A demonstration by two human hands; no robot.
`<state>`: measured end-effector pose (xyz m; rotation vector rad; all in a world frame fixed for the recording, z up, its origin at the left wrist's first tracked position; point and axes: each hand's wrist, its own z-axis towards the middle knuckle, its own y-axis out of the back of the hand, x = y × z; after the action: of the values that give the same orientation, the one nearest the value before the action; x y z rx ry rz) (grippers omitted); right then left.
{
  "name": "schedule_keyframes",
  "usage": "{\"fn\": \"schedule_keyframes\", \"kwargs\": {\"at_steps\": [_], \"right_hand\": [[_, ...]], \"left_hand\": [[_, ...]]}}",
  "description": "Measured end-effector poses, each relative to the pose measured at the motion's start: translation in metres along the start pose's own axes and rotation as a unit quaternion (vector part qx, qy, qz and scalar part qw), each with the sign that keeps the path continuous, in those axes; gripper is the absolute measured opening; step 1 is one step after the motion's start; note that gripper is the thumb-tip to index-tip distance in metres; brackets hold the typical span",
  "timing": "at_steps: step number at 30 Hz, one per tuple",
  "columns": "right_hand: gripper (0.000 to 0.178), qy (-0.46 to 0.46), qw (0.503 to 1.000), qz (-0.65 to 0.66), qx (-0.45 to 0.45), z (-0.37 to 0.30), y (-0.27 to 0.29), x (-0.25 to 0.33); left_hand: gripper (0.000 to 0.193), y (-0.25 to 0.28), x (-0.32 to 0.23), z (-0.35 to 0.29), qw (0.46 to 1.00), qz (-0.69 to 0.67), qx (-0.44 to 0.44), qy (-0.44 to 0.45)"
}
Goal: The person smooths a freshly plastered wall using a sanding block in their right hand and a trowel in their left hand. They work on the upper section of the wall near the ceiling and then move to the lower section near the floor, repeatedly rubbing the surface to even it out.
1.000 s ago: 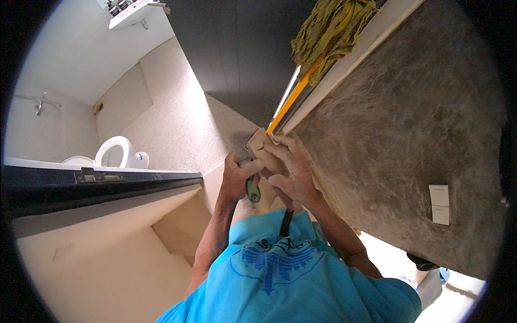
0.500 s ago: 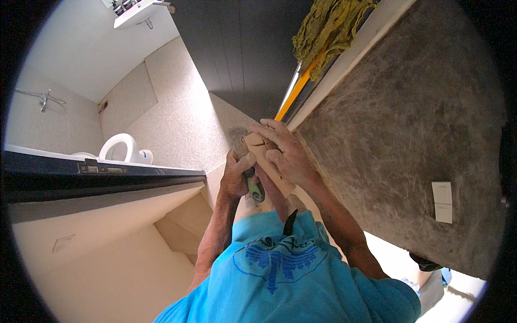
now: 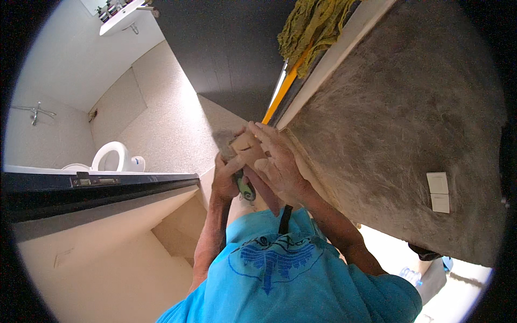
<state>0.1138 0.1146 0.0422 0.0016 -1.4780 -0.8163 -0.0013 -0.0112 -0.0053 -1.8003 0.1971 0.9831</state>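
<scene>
My left hand [image 3: 225,176] is closed around a hand tool with a green and black handle [image 3: 245,189], its thumb pressing on top. Most of the tool is hidden by the hand and a strip that looks like sandpaper [image 3: 243,145]. That strip shows a tan, creased face at its far end. A reddish-brown length [image 3: 263,192] hangs back toward my shirt. With fingers stretched along the strip's right edge and thumb bent onto it, my right hand [image 3: 281,166] grips the strip. Both hands look dusty.
A dark door [image 3: 226,59] stands ahead, with a yellow-green cloth [image 3: 315,32] hung by an orange bar [image 3: 280,97]. On the right, a rough grey wall [image 3: 377,124] carries white switches [image 3: 439,192]. Left lie a dark frame [image 3: 140,185], a toilet [image 3: 113,156] and a sink [image 3: 121,19].
The strip has turned in my hands: less of its tan face and more of its reddish side shows. Both hands keep hold, and the whole view has shifted slightly.
</scene>
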Motion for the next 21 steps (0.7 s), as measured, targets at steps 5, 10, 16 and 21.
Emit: {"fn": "schedule_keyframes", "kwargs": {"at_steps": [5, 10, 16, 21], "right_hand": [[0.087, -0.073, 0.994, 0.016, 0.08, -0.021, -0.006, -0.003], [0.083, -0.105, 0.988, -0.008, 0.113, -0.023, -0.006, -0.003], [0.073, -0.009, 0.994, -0.068, 0.09, -0.033, -0.02, -0.031], [0.076, -0.033, 0.983, -0.047, 0.176, -0.021, -0.012, -0.038]], "left_hand": [[0.09, 0.007, 0.0, 0.007, 0.997, 0.035, -0.019, -0.071], [0.088, 0.013, 0.003, -0.004, 0.998, 0.01, -0.008, -0.069], [0.083, 0.016, 0.024, -0.009, 0.99, 0.06, -0.116, -0.054], [0.072, 0.005, 0.023, -0.019, 0.981, 0.076, -0.169, -0.062]]}}
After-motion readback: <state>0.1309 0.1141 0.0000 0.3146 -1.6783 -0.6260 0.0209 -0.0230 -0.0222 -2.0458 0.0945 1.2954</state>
